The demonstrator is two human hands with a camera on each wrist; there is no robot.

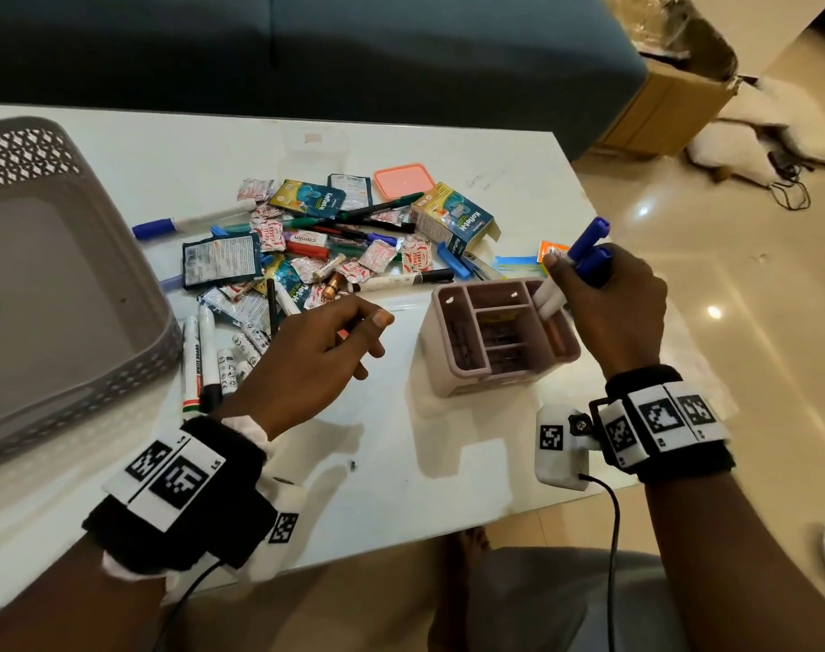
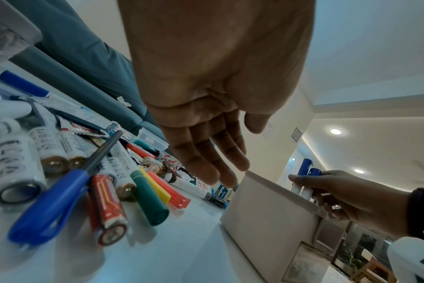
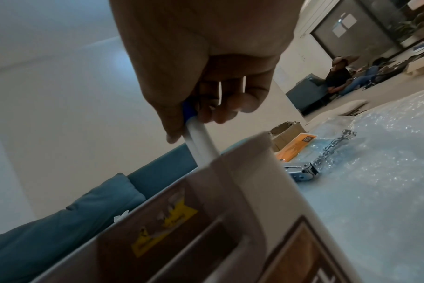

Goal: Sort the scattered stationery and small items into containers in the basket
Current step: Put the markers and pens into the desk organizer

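markers [image 1: 575, 270], 2 with blue caps, sit right of centre, gripped in the curled right hand [image 1: 613, 312], their white ends dipping into the pink organizer [image 1: 453, 350]. left hand [image 1: 316, 355] hovers loose and empty. pile [image 1: 316, 247] at upper centre is unsorted; basket [image 1: 133, 369] at left holds nothing, so most work remains.

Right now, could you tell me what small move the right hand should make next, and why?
Probably lower and release: the right hand grips two blue-capped markers whose white ends already dip into the pink organizer's right-hand compartment, and the left hand holds nothing.
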